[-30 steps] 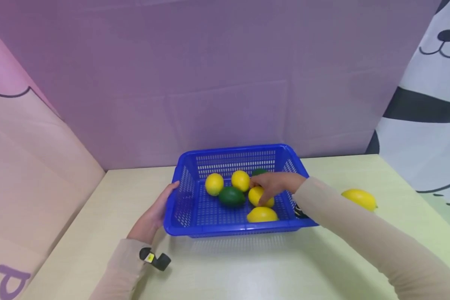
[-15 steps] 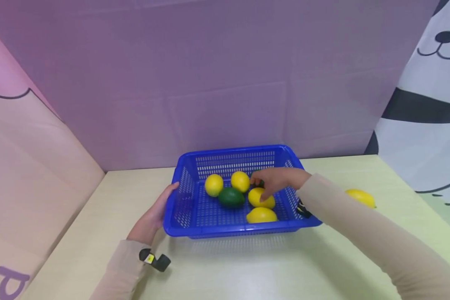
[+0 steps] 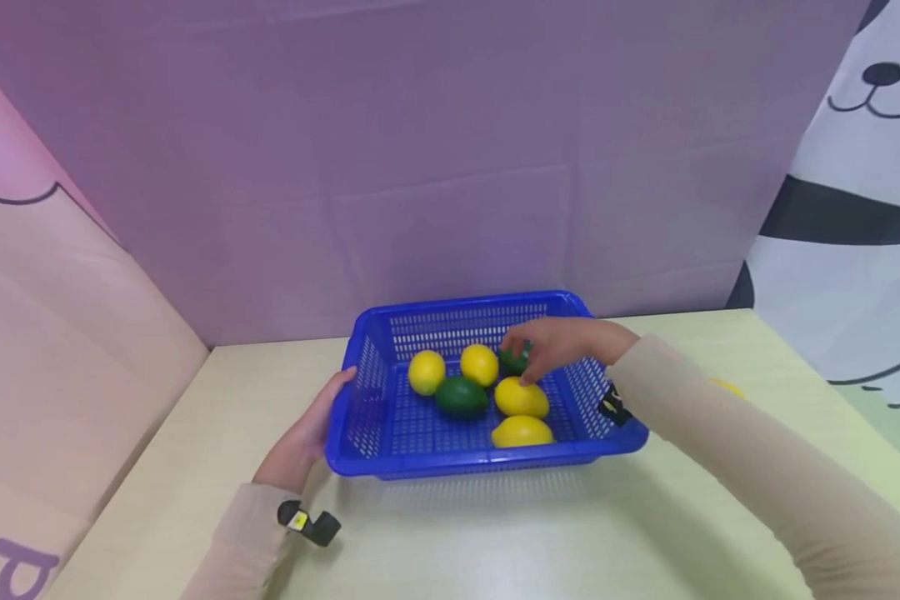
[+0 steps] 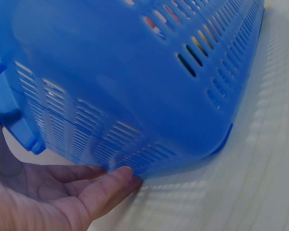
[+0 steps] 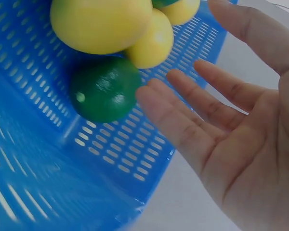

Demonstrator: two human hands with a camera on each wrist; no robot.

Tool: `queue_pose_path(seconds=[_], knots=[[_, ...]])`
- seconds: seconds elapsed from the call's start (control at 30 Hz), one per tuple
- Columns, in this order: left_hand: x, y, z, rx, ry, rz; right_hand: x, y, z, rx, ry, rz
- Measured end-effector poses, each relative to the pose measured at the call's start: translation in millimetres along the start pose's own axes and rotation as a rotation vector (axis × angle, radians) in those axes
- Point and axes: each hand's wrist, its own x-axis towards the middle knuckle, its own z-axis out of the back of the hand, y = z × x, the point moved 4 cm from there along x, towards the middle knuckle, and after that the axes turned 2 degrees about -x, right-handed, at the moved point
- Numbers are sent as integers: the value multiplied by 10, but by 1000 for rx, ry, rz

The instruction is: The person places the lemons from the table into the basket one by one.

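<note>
My left hand (image 3: 321, 417) holds the left end of a blue perforated plastic basket (image 3: 435, 463), thumb at the rim. In the left wrist view, its fingers (image 4: 103, 190) lie against the outer wall. Over the basket's right part hovers my right hand (image 3: 566, 342), holding nothing. Its fingers (image 5: 173, 127) are spread and slightly bent in the right wrist view, fingertips close to a dark green fruit (image 5: 106, 90). Below that hand in the head view are two lemons, the upper lemon (image 3: 521, 400) and the front lemon (image 3: 522, 432).
Further left in the basket lie another dark green fruit (image 3: 461, 398) and two round yellow fruits, one at the left (image 3: 427, 372). A yellow fruit (image 3: 729, 387) on the pale table (image 3: 457, 542) is mostly hidden behind my right sleeve. A purple cloth (image 3: 450, 167) hangs behind.
My right hand has lifted off the upper lemon and moved up and to the right, uncovering more of the back green fruit. The left hand still holds the basket.
</note>
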Motion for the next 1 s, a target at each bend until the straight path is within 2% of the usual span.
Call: queue_pose_path(seconds=[0.37, 0.6, 1.0], knots=[[-4, 3, 13, 0, -4, 10, -187, 6, 239, 41, -63, 54], [1, 13, 3, 2, -16, 19, -314, -46, 380, 37, -136, 18], [-7, -9, -9, -9, -6, 17, -469, -152, 456, 23, -215, 2]])
